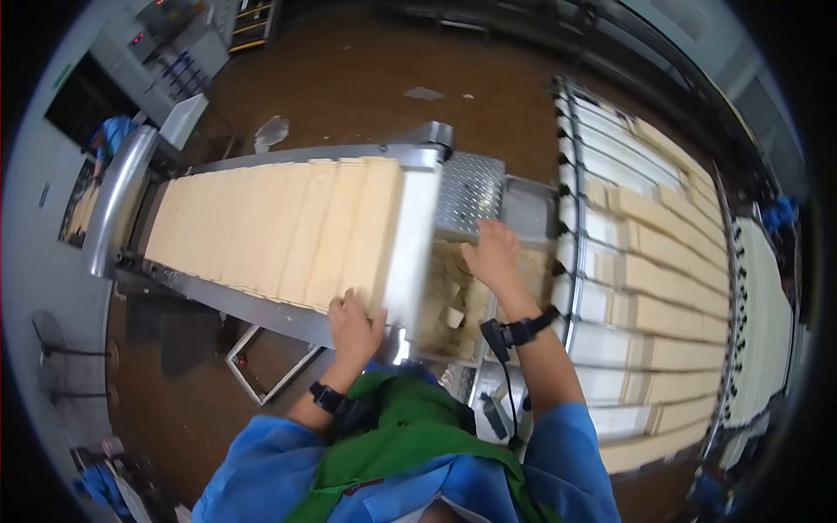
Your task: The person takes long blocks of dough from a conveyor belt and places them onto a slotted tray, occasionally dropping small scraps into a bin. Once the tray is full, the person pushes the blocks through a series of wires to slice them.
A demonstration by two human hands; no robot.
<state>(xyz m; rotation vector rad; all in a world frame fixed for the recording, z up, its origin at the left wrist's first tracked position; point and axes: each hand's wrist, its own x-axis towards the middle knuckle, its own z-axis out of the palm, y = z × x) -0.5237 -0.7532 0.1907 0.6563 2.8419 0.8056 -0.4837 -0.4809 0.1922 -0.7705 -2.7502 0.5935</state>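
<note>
Pale flat sheets that look like dough (pixel 279 234) lie overlapped in a long row on a metal-framed conveyor (pixel 412 227). My left hand (pixel 353 329) is at the near right corner of this row, fingers apart, its fingertips at the sheets' edge. Over to the right, my right hand (pixel 495 257) is held above a tray (pixel 466 350) containing pale scraps. Its fingers are stretched out and nothing shows in them. Both wrists wear black straps; a cable hangs from the right one.
To the right stands a wide white conveyor (pixel 615 318) carrying several rows of pale strips (pixel 667 315). A textured metal plate (pixel 471 187) lies beyond the scrap tray. A metal frame (pixel 266 375) is at floor level on the left. Another person (pixel 115 135) is at the far left.
</note>
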